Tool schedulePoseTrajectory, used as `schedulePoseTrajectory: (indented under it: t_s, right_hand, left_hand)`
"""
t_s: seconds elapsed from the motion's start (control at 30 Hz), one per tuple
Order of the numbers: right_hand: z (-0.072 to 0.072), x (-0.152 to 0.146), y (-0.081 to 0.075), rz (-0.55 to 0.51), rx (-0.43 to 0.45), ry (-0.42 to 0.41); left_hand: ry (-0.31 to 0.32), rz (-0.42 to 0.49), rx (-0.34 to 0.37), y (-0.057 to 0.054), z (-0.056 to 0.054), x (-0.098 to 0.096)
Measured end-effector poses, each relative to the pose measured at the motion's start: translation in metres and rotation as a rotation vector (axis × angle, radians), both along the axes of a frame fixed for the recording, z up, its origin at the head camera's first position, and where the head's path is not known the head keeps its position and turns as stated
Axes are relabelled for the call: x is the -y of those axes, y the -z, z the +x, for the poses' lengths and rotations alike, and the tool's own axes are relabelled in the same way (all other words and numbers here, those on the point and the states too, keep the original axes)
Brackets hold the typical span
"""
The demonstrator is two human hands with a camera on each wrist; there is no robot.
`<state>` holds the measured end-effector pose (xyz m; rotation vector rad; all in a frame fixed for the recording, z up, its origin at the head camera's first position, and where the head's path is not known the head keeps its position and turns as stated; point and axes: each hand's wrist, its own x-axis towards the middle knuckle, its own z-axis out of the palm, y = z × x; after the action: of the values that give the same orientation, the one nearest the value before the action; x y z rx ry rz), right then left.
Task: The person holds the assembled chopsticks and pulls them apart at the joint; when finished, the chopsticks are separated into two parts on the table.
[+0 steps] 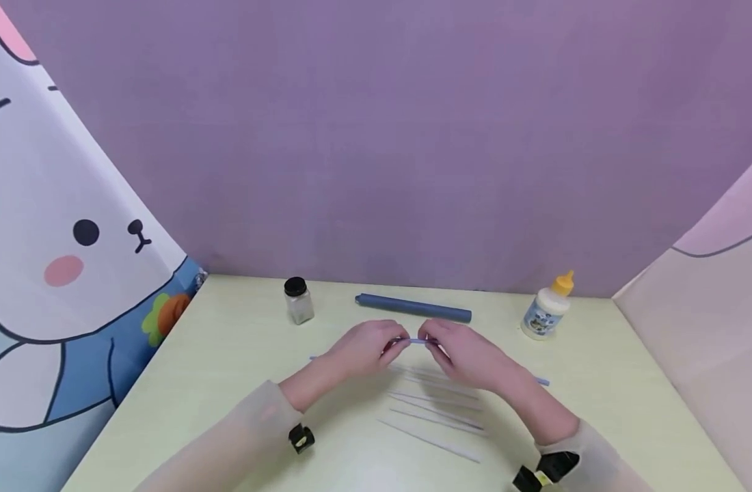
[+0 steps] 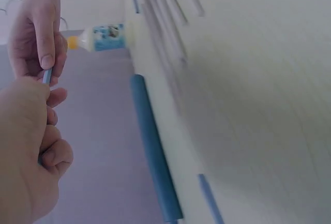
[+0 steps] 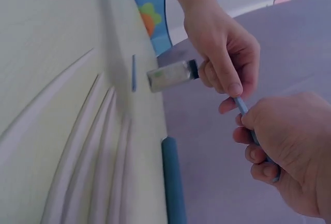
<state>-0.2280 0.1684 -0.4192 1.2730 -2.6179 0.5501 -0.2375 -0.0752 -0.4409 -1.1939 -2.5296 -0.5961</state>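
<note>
A thin light-blue stick point(image 1: 418, 341) spans the short gap between both hands, held above the table. My left hand point(image 1: 370, 347) pinches one end between thumb and fingers. From the other side, my right hand point(image 1: 468, 352) grips the stick, its thumb laid along it; the right wrist view shows the stick's tail point(image 3: 275, 177) emerging past the curled fingers. Below the hands lie several thin pale-lilac sticks point(image 1: 428, 441), roughly side by side. Behind the hands rests a thick blue tube point(image 1: 413, 307).
At the back left stands a small clear jar point(image 1: 300, 309) with a black lid. A white glue bottle point(image 1: 541, 318) with a yellow nozzle is at the back right. Short blue pieces show beyond the left wrist point(image 1: 312, 357) and right forearm point(image 1: 542, 381). A purple wall point(image 1: 413, 137) rises behind the table.
</note>
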Motion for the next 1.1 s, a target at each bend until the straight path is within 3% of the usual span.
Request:
schedulePoseTrajectory:
  t_s: [0.17,0.43,0.67,0.83,1.1]
  right_hand:
    - [0.012,0.002,-0.014,-0.013,-0.046,-0.018]
    - [0.019,0.008,-0.014,-0.021,-0.082,-0.049]
    - [0.021,0.005,-0.014,-0.049,-0.086,-0.097]
    - [0.023,0.001,-0.019,-0.075,-0.109,-0.086]
    - [0.025,-0.001,-0.024,-0.053,-0.117,-0.092]
  left_hand:
    - [0.042,0.023,-0.062,-0.011,0.011,0.001]
    - [0.035,-0.012,-0.057,-0.018,0.024,0.008]
    - [0.061,0.005,-0.02,-0.022,0.028,0.007]
    - [0.087,0.018,0.015,-0.027,0.028,0.001]
    - [0.072,0.033,-0.009,-0.031,0.034,0.006]
